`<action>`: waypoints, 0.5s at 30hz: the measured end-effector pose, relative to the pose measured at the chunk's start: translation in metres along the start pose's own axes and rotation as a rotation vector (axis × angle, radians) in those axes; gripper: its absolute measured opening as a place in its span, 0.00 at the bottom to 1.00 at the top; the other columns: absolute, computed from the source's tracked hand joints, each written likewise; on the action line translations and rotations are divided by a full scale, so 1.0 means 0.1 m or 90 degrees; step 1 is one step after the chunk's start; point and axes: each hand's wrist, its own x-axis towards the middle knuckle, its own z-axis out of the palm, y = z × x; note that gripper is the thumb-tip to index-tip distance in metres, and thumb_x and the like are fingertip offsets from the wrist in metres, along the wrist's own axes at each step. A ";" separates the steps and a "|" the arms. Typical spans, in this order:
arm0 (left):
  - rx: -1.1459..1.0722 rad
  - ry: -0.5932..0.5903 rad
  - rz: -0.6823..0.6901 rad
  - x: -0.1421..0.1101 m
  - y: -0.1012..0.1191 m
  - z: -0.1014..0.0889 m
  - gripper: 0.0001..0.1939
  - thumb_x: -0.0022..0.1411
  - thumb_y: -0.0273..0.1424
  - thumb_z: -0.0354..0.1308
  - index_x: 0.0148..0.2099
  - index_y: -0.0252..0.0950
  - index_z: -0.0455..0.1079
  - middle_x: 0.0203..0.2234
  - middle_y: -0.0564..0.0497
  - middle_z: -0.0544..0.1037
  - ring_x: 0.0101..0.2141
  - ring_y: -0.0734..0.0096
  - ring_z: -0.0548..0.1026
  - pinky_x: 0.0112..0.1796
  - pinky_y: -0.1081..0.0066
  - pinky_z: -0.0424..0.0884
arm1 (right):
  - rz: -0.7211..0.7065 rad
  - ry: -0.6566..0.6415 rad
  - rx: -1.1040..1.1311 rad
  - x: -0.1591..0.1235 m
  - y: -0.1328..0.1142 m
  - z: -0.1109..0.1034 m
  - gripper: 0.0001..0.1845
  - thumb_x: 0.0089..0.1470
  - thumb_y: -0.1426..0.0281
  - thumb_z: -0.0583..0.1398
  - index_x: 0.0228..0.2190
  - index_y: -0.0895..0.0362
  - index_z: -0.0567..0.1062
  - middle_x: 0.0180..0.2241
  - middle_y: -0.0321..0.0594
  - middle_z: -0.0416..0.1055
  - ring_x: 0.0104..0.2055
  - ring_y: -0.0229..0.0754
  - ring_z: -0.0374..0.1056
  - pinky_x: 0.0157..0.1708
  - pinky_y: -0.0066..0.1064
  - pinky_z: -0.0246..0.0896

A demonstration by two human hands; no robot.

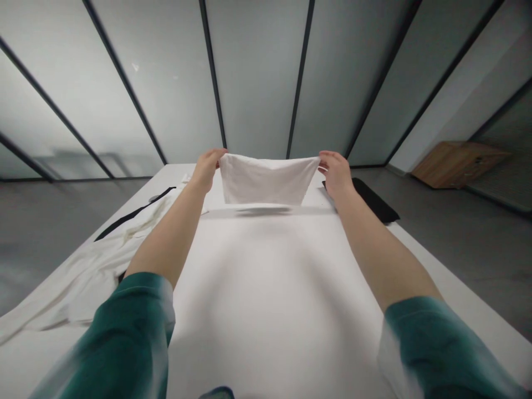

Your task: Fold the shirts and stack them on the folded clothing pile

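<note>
Both arms reach forward over the table and hold up a white cloth (268,180) by its two upper corners. My left hand (206,166) pinches the left corner, and my right hand (336,170) pinches the right one. Between them the top edge sags slightly, while the lower part hangs close above the tabletop with a shadow beneath. Whether the cloth is a towel or a garment, I cannot tell.
The white table (266,293) spans the view. Crumpled white clothing (83,277) lies along its left side beside a black strip (128,217). A dark flat item (372,200) rests at the right edge. Behind stand frosted panels (257,77) and a wooden cabinet (451,163).
</note>
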 end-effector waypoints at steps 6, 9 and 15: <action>0.229 -0.090 -0.006 -0.80 -0.23 -0.45 0.21 0.54 0.46 0.59 0.43 0.34 0.75 0.34 0.47 0.80 0.41 0.59 0.76 0.45 0.61 0.70 | -0.122 0.016 -0.113 -0.70 0.30 -0.48 0.14 0.50 0.57 0.62 0.34 0.54 0.75 0.34 0.38 0.75 0.40 0.45 0.71 0.44 0.39 0.65; 0.338 -0.036 -0.089 -1.21 -0.62 -0.66 0.18 0.57 0.43 0.55 0.41 0.35 0.73 0.33 0.47 0.81 0.39 0.59 0.77 0.41 0.64 0.71 | -0.091 0.022 -0.210 -1.10 0.66 -0.73 0.15 0.51 0.56 0.60 0.32 0.55 0.75 0.33 0.41 0.76 0.39 0.47 0.72 0.46 0.43 0.65; 0.474 -0.213 -0.011 -1.56 -1.00 -0.18 0.18 0.59 0.39 0.56 0.49 0.37 0.72 0.46 0.44 0.78 0.45 0.59 0.76 0.48 0.60 0.72 | -0.071 -0.183 -0.526 -1.30 1.11 -0.56 0.18 0.55 0.61 0.57 0.42 0.58 0.77 0.45 0.51 0.77 0.48 0.53 0.71 0.49 0.45 0.65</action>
